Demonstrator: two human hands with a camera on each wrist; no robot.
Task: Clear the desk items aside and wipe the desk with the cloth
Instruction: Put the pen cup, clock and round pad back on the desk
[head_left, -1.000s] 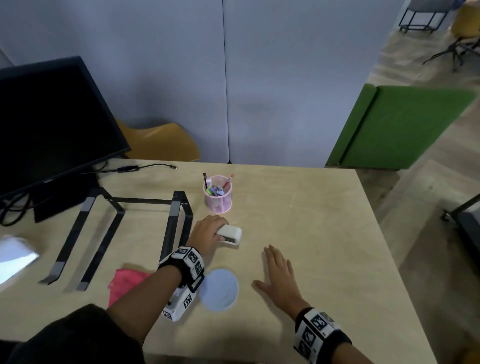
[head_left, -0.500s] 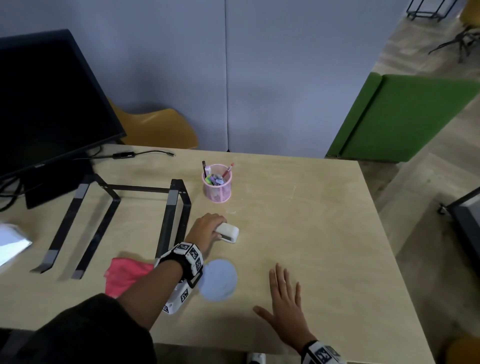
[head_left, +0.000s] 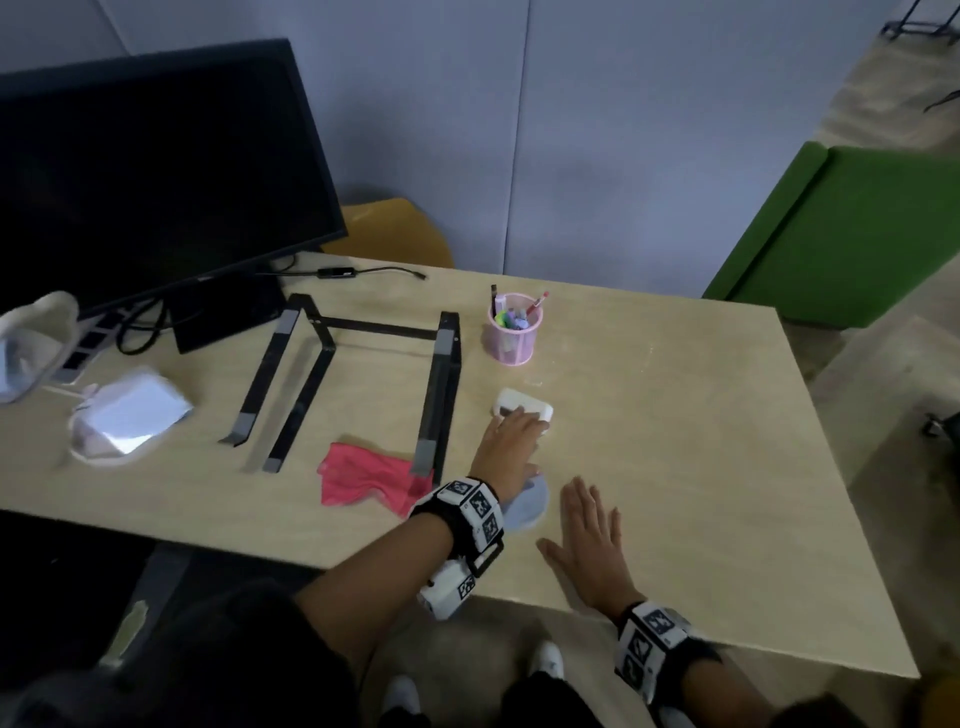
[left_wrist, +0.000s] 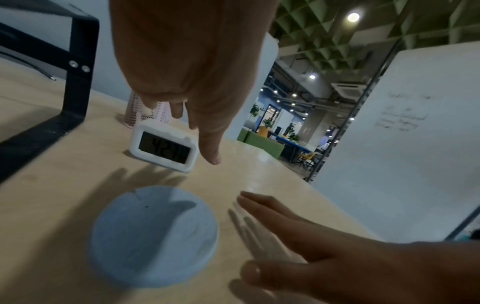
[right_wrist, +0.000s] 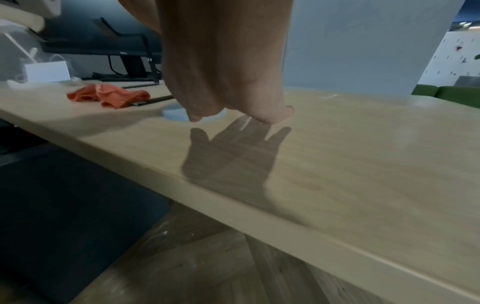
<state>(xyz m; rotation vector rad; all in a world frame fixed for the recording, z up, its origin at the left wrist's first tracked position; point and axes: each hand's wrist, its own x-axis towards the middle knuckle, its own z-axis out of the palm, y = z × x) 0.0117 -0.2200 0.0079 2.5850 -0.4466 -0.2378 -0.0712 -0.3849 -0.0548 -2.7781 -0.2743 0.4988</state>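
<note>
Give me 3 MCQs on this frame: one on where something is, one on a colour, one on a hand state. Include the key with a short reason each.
1. Where does the cloth lie?
A. by the near foot of the black stand
B. inside the pen cup
C. on the monitor

2. What colour is the pen cup?
A. green
B. pink
C. black

3. How is the right hand?
A. gripping the cloth
B. curled round the clock
C. flat and spread over the desk, holding nothing

Key:
1 A: the head view shows the red cloth against the stand's near right foot.
2 B: the mesh cup reads pink in the head view, beyond the white clock that the left hand reaches.
3 C: its fingers are straight, beside the round blue coaster.
</note>
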